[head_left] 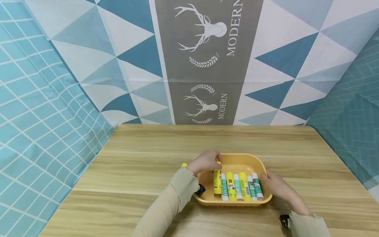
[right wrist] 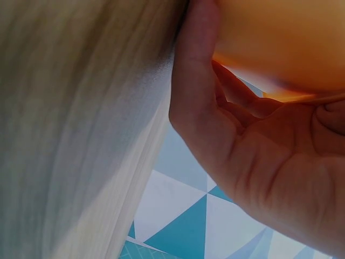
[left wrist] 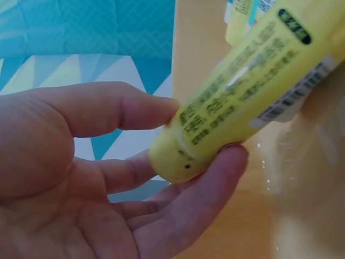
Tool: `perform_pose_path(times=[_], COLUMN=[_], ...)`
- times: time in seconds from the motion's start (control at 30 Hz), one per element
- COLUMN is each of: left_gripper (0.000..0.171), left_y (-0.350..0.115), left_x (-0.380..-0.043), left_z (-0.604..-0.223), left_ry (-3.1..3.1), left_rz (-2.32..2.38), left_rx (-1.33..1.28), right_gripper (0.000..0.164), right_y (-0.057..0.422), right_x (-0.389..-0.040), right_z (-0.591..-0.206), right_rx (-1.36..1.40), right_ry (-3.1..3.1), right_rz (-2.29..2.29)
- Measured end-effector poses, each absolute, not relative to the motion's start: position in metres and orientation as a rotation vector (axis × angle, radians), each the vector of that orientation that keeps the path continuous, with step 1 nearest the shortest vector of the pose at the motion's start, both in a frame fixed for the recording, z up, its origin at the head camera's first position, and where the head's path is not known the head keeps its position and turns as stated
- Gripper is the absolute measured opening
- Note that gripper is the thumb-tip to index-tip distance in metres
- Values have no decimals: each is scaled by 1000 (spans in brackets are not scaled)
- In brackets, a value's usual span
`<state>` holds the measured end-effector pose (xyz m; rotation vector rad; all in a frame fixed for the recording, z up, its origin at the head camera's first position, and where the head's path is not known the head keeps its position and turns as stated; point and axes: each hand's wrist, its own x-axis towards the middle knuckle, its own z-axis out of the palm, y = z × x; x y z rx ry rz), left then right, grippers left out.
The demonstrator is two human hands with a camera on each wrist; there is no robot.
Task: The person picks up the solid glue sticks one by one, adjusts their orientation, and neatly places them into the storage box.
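My left hand pinches a yellow glue stick by one end, between thumb and fingers, over the left part of an orange plastic tray. In the left wrist view the glue stick slants up to the right, its printed text and barcode showing. Beside it in the tray lies a row of several glue sticks, some yellow, others white and green. At the tray's right end my right hand grips the rim. The right wrist view shows that hand curled against the orange wall.
The tray stands on a wood-grain table. Left of the tray a small yellow end shows behind the left forearm, the remainder hidden. A patterned wall covering rises behind the table, with blue tiled sheets at the side.
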<state>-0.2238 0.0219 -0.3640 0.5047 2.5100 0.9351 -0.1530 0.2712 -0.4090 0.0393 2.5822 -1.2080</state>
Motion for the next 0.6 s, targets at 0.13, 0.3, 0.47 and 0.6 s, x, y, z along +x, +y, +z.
perform_pose_path(times=[0.13, 0.3, 0.47, 0.6], left_gripper=[8, 7, 13, 15], left_y=[23, 24, 25, 26], left_x=[-223, -221, -219, -218], left_z=[-367, -372, -376, -379], left_ry=[2513, 2495, 2507, 2506], left_rz=[845, 772, 674, 609], left_rx=[517, 525, 522, 526], right_gripper=[44, 44, 42, 42], right_y=[271, 271, 271, 270], right_x=[-153, -154, -153, -153], right_z=[-409, -409, -409, -408], right_rx=[35, 43, 46, 40], right_ry=[2583, 2581, 2583, 2582], right_rz=[-1205, -1208, -1217, -1217])
